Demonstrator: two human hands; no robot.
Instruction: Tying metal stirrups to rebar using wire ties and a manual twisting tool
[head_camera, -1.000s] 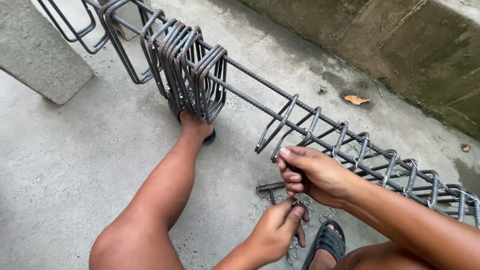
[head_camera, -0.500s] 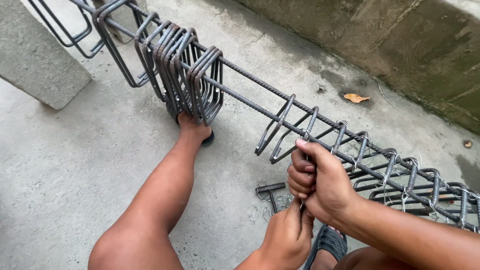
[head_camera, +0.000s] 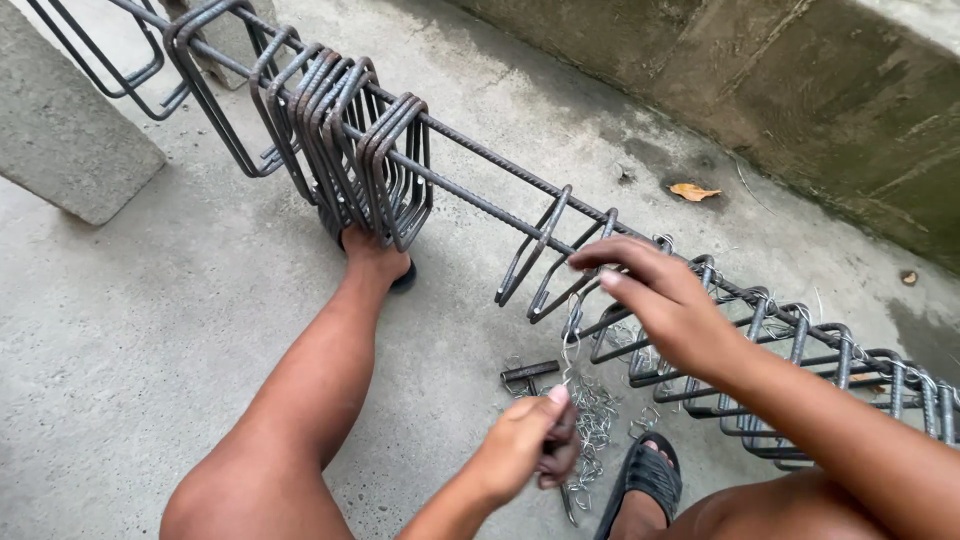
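We look down at a long rebar cage (head_camera: 520, 205) that runs from the upper left to the right edge, held above the concrete floor (head_camera: 140, 320). Our right hand (head_camera: 660, 300) reaches across to the cage where a stirrup (head_camera: 585, 270) meets the top bar; its fingers are stretched forward and loosely spread over the steel, the grip released rather than clenched, and we cannot tell whether the fingertips actually press on the bar. Our left hand (head_camera: 525, 450) sits lower, near the bottom edge, its grip pinched shut on the lower end of a thin tie wire (head_camera: 568, 350). That wire rises from the pinched fingers up towards the stirrup under the right hand, and its upper end is looped beside the bar.

On the floor just beyond the left hand lies a heap of bent tie wires (head_camera: 595, 425), and next to it a short dark steel tool (head_camera: 530, 372). A bunch of loose stirrups (head_camera: 365, 150) hangs packed together on the bars further up the cage, above a bare leg (head_camera: 310, 390). To the right, tied stirrups (head_camera: 800, 345) stand spaced along the bars. A black sandal (head_camera: 645, 480) shows near the bottom, a dry leaf (head_camera: 692, 191) lies by the concrete wall (head_camera: 830, 110), and a concrete block (head_camera: 60, 140) stands at the upper left.
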